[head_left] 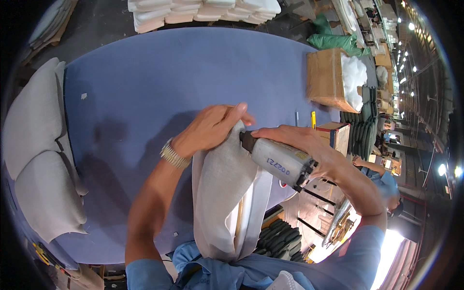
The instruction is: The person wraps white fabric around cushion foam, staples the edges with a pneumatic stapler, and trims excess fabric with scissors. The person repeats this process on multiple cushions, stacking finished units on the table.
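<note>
A light grey fabric-covered cushion stands on edge against my body at the near side of the blue table. Its open side faces right, showing a white inside and a pale wooden-looking strip. My left hand, a metal watch at its wrist, is closed over the cover at the cushion's far end; the fingertips are partly hidden. In my right hand is a silver staple gun, lying across the cushion. Its dark nose touches or nearly touches the fabric beside my left hand.
Grey covered cushions lie along the table's left edge. At the far right stand a cardboard box of white stuffing and a yellow-handled tool. White pads are stacked beyond the table. A co-worker is at the right.
</note>
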### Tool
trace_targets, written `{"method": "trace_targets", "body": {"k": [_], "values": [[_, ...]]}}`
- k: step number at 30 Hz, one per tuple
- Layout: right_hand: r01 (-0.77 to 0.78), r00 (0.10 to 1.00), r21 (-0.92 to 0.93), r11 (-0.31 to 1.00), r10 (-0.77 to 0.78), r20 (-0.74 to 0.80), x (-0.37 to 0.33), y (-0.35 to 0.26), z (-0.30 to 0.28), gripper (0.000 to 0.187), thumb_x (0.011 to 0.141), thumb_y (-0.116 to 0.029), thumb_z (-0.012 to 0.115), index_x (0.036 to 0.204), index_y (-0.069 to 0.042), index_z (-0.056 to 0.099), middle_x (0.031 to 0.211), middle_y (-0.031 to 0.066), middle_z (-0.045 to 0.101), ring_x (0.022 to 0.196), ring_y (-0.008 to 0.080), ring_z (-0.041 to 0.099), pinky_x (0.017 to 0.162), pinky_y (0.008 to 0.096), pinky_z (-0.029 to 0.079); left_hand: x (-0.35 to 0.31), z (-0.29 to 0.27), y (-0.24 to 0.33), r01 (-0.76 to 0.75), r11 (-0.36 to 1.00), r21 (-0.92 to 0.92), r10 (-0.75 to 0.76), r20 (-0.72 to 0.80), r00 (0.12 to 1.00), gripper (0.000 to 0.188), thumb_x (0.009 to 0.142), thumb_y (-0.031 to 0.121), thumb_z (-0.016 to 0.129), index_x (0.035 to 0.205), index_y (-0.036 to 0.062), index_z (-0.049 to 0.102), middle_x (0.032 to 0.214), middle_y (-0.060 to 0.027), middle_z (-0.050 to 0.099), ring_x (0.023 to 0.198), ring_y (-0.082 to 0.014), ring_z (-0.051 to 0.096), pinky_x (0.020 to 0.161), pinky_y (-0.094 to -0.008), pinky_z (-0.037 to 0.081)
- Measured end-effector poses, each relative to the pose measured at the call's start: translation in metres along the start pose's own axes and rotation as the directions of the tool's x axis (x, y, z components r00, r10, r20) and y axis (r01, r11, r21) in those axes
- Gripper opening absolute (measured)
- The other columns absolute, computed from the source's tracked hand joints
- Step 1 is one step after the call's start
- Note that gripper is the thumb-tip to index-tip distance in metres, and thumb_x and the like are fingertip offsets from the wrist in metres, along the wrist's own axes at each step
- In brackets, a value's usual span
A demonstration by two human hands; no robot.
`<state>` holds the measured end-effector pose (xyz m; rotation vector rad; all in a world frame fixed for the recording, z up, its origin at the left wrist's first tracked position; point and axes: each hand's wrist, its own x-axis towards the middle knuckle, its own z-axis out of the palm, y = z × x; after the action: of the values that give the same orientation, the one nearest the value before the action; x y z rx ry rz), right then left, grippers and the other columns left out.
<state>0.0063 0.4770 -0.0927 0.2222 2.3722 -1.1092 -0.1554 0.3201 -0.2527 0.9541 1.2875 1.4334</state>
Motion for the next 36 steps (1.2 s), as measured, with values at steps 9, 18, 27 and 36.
{"method": "trace_targets", "body": {"k": [9,18,27,36], "values": [[0.029,0.992,-0.085,0.996,-0.018,0.127,0.029,-0.017,-0.029,0.093,0.059,-0.035,0.088,0.144,-0.012,0.058,0.132,0.0169,0.068,0.114,0.0348,0.069,0.102,0.0402,0.052,0.015,0.013,-0.022,0.106,0.992,0.069,-0.096,-0.135,0.986,0.068,0.106,0.047,0.038,0.072,-0.0012,0.073,0.064,-0.0219,0.064,0.062,-0.0376,0.064,0.068,-0.0458,0.05],[0.004,1.0,-0.119,0.993,-0.006,-0.021,0.015,-0.012,-0.008,0.092,0.061,-0.021,0.087,0.146,-0.013,0.055,0.122,0.0152,0.07,0.108,0.0356,0.07,0.096,0.0393,0.055,0.016,0.023,-0.024,0.065,0.991,0.118,-0.042,-0.194,0.98,0.065,0.104,0.043,0.039,0.072,-0.0027,0.071,0.063,-0.026,0.061,0.063,-0.043,0.062,0.068,-0.0502,0.049],[-0.037,0.994,-0.209,0.977,0.015,-0.106,0.004,-0.007,0.009,0.089,0.061,-0.021,0.082,0.146,-0.016,0.055,0.111,0.0128,0.07,0.099,0.0357,0.069,0.088,0.0429,0.055,0.022,0.03,-0.031,0.074,0.981,0.181,-0.027,-0.25,0.968,0.06,0.103,0.037,0.042,0.067,-0.0037,0.068,0.063,-0.0271,0.06,0.06,-0.0425,0.061,0.065,-0.0524,0.047],[0.024,0.993,-0.149,0.989,-0.041,-0.11,0.007,-0.004,0.01,0.098,0.053,-0.017,0.087,0.145,-0.014,0.055,0.127,0.0138,0.069,0.11,0.0359,0.068,0.097,0.0407,0.056,0.015,0.024,-0.024,0.083,0.991,0.104,-0.056,-0.244,0.968,0.061,0.104,0.04,0.04,0.072,-0.0039,0.07,0.063,-0.025,0.061,0.062,-0.0413,0.06,0.068,-0.0495,0.048]]}}
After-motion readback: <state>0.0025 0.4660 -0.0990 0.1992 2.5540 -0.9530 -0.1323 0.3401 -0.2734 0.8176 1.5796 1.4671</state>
